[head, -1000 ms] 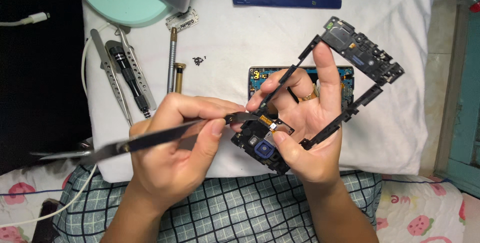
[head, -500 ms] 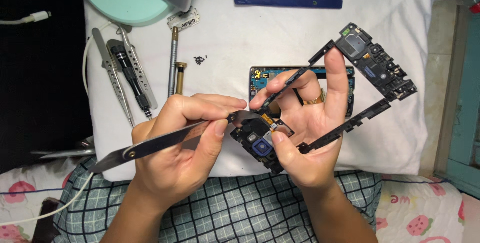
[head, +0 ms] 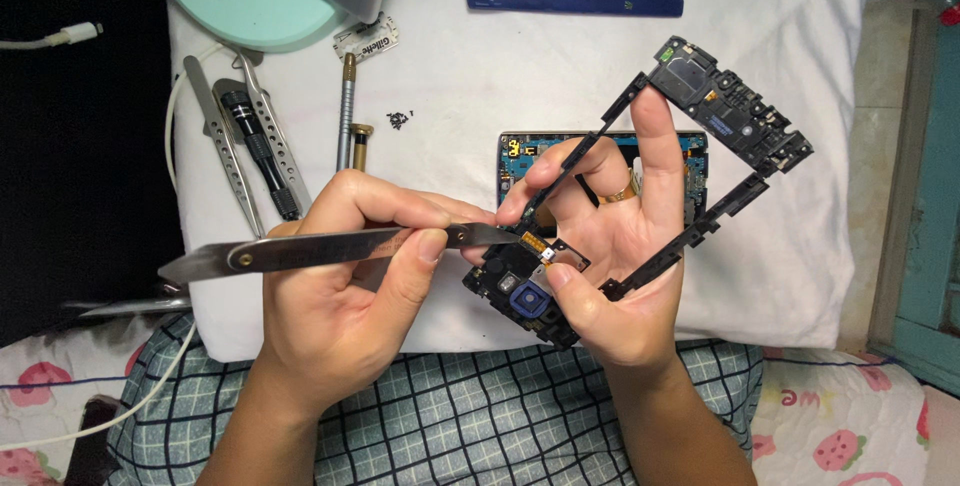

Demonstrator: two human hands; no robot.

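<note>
Gripping a flat metal pry tool (head: 330, 249) between thumb and fingers, the left hand (head: 345, 291) aims its tip at a small orange connector (head: 533, 242) on the black phone mid-frame (head: 640, 196). The right hand (head: 610, 256) is closed on that frame, lifted above the white cloth (head: 450, 86), thumb pressing near the blue camera ring (head: 527, 300). The frame looks light, thin and likely brittle along its open rails, so the bulkier ends seem the safer hold. An opened phone body (head: 515, 151) lies beneath; tweezers (head: 215, 136) and tiny screws (head: 399, 120) rest nearby.
</note>
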